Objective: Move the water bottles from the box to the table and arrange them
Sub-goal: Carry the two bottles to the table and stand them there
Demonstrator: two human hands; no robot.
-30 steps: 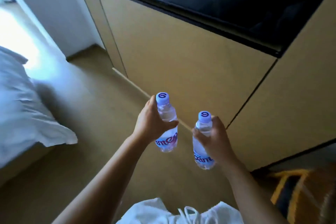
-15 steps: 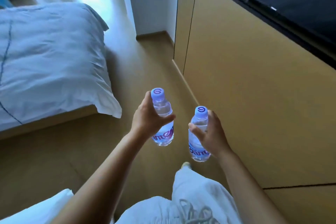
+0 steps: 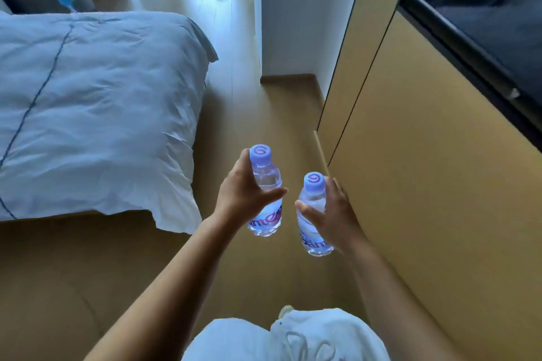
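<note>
1. Head view: bed (image 3: 96,114) left, wooden cabinet wall (image 3: 440,184) right; no box or counter visible
2. Left hand (image 3: 243,193) and right hand (image 3: 334,214) each clasp an upright water bottle (image 3: 265,184), (image 3: 312,214) mid-carry; placing and arranging remain

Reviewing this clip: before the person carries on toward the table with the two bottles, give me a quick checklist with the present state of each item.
1. Left hand wrapped firmly around the left bottle: ok.
2. Right hand gripping the right bottle: ok.
3. Both caps on, bottles upright: ok.
4. Bottles apart, not knocking together: ok.
5. Floor ahead between the bed and the cabinet free of obstacles: ok.
6. Table in sight and space ready on it: cannot tell, no table shows in the view.
</note>
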